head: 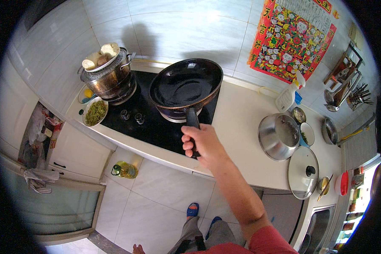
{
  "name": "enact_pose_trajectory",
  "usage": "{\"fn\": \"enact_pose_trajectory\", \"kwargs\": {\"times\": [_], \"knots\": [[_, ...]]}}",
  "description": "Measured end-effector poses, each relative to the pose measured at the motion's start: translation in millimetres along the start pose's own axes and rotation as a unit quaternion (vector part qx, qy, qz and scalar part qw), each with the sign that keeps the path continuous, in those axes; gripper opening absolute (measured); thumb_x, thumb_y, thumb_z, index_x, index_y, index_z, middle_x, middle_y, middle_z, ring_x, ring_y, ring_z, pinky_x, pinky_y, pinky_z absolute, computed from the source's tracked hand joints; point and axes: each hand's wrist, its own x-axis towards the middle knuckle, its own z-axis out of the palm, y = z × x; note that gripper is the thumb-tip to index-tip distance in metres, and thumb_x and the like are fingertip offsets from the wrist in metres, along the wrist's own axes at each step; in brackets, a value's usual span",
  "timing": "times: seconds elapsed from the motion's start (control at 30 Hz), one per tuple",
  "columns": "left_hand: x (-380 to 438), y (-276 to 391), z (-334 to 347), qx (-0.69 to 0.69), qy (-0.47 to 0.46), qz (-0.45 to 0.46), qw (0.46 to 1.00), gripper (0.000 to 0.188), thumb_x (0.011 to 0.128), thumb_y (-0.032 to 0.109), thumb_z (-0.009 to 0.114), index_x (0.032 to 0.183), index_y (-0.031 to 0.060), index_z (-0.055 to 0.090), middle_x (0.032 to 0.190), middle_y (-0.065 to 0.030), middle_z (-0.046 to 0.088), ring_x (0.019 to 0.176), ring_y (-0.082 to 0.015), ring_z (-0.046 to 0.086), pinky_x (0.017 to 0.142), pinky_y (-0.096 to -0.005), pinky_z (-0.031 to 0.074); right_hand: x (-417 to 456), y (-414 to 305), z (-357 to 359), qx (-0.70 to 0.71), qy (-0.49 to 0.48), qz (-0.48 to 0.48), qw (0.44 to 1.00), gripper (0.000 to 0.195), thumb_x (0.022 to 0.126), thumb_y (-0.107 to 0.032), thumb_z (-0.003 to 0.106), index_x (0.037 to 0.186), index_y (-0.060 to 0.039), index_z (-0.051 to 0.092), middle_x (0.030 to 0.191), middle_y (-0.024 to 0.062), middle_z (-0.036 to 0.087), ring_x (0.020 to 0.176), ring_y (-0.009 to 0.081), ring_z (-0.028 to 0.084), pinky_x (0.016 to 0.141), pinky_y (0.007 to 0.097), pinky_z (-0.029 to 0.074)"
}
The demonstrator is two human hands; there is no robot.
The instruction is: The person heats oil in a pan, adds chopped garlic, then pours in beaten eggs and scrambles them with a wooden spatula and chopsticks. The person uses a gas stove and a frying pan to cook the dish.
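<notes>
My right hand [198, 141] grips the black handle of a wok [187, 84], whose dark inside shows no food. The wok is tilted towards me above the right burner of a black glass gas hob [146, 120]. Only the fingertips of my left hand [138, 249] show at the bottom edge, low beside my leg; whether it holds anything is hidden. On the left burner stands a metal steamer pot [106, 84] topped by a perforated steamer tray and a plate of pale bun-like pieces [96, 58]. A white bowl of cut green vegetables [96, 111] sits at the hob's left.
On the right counter [231, 127] are a stainless steel pot [274, 139], a glass lid [301, 177], a spray bottle [287, 96] and small bowls. Ladles [331, 98] hang on the wall. An oil jug [127, 170] stands on the floor. A sink [317, 228] lies lower right.
</notes>
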Motion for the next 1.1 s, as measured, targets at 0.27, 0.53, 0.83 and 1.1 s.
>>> {"fn": "enact_pose_trajectory", "kwargs": {"times": [0.27, 0.53, 0.83, 1.1], "knots": [[21.9, -21.7, 14.2, 0.047, 0.005, 0.050, 0.998, 0.043, 0.099, 0.010, 0.037, 0.140, 0.0054, 0.051, 0.145, -0.0273, 0.043, 0.129, -0.0422, 0.048, 0.104, -0.0445, 0.046, -28.0, -2.9, -14.2, 0.071, -0.021, 0.025, 0.997, 0.021, 0.093, -0.014, 0.064, 0.082, -0.0101, 0.046, 0.071, -0.0014, 0.048, 0.055, 0.0059, 0.045, 0.044, 0.0239, 0.034], [54.0, -75.2, 52.7, 0.064, 0.069, 0.195, 0.976, 0.048, 0.091, 0.002, 0.042, 0.138, -0.0044, 0.050, 0.136, -0.0261, 0.054, 0.136, -0.0410, 0.041, 0.111, -0.0428, 0.041, -4.2, 43.9, -9.9, 0.077, -0.068, -0.007, 0.995, 0.023, 0.093, -0.015, 0.064, 0.080, -0.0089, 0.047, 0.071, 0.0017, 0.050, 0.055, 0.0107, 0.049, 0.042, 0.0299, 0.042], [47.5, -55.3, 30.3, -0.010, 0.017, 0.091, 0.996, 0.048, 0.096, 0.007, 0.040, 0.143, 0.0035, 0.047, 0.142, -0.0258, 0.048, 0.132, -0.0409, 0.046, 0.106, -0.0449, 0.044, 15.4, 64.7, -1.6, 0.048, -0.055, -0.030, 0.997, 0.024, 0.096, -0.016, 0.062, 0.079, -0.0086, 0.047, 0.065, 0.0017, 0.049, 0.054, 0.0098, 0.049, 0.040, 0.0284, 0.041], [62.8, -26.2, 5.2, -0.076, 0.005, 0.037, 0.996, 0.047, 0.107, 0.033, 0.038, 0.139, 0.0013, 0.052, 0.147, -0.0210, 0.046, 0.130, -0.0339, 0.047, 0.107, -0.0386, 0.041, 37.7, 85.9, 16.7, 0.094, -0.033, -0.036, 0.994, 0.029, 0.097, -0.020, 0.062, 0.077, -0.0050, 0.046, 0.064, 0.0035, 0.049, 0.049, 0.0125, 0.051, 0.037, 0.0305, 0.044]]}}
